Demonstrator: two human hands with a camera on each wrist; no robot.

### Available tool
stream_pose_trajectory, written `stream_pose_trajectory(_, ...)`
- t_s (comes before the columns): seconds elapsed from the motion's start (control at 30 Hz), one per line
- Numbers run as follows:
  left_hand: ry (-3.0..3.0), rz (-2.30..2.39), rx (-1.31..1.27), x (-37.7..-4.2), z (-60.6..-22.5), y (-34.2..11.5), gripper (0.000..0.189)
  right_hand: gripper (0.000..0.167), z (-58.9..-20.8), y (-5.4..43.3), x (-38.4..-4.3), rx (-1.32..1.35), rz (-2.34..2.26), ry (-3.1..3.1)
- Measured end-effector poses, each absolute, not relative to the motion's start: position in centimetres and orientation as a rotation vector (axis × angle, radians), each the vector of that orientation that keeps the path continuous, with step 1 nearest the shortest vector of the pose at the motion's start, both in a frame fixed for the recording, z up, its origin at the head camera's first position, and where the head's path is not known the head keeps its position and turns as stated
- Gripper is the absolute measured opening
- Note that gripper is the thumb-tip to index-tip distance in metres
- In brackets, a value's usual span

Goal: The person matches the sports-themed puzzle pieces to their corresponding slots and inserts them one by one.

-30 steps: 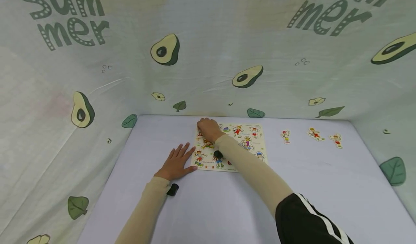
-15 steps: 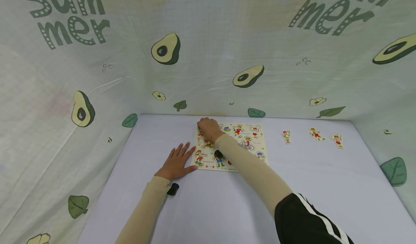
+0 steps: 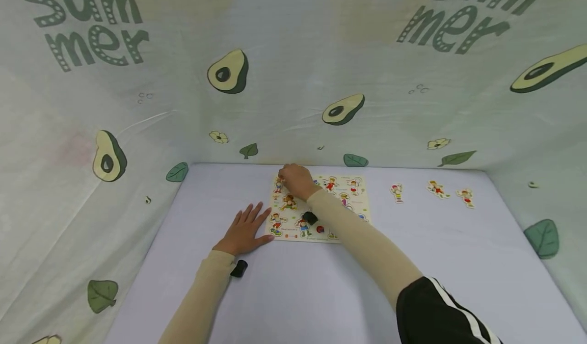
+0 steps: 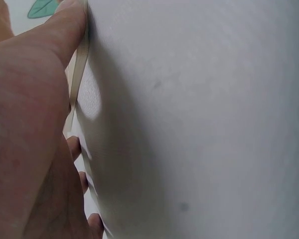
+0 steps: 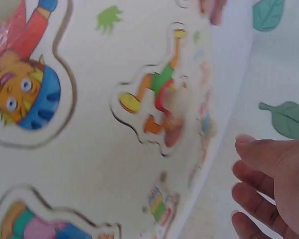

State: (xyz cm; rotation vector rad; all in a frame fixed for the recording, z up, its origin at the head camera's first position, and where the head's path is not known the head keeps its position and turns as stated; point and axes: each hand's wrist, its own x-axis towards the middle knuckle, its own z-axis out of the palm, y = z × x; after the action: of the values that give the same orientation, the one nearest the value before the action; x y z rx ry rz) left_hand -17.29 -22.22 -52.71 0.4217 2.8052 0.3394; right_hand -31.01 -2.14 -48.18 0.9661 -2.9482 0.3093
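A cream puzzle board point(image 3: 293, 236) with cartoon children in cut-out shapes lies near the far side of the table. My left hand point(image 3: 243, 232) rests flat with fingers spread at its left edge, the thumb by the lower left corner. Over the upper left of the board is my right hand point(image 3: 298, 181). In the right wrist view that hand point(image 5: 284, 174) has loosely bent fingers, slightly apart, and nothing shows between them. A figure piece point(image 3: 278, 185) sits in the board's upper left corner, just below its fingertips. The right forearm hides part of the board.
To the right of the board lie three loose figure pieces: one nearest piece point(image 3: 397, 193), a middle piece point(image 3: 437, 189) and a farthest piece point(image 3: 466, 198). The table point(image 3: 284, 293) is white. A cloth point(image 3: 275, 104) printed with avocados and leaves stands behind it.
My right hand has lifted slightly from the board's upper left, so the corner figure shows more. The left hand keeps its place. The whole head view has shifted a little.
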Motion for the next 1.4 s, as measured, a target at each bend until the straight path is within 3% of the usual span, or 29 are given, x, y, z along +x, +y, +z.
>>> stream_pose_trajectory(0.4, 2.818, 0.344, 0.401, -16.8, -53.1, -23.4, 0.084, 0.024, -46.3, 3.7, -29.0, 0.896, 0.619, -2.822)
stream_pose_trajectory(1.4, 2.813, 0.371, 0.466, -17.1, -52.7, -22.4, 0.084, 0.023, -49.3, 25.1, -24.8, 0.333, 0.552, -2.823)
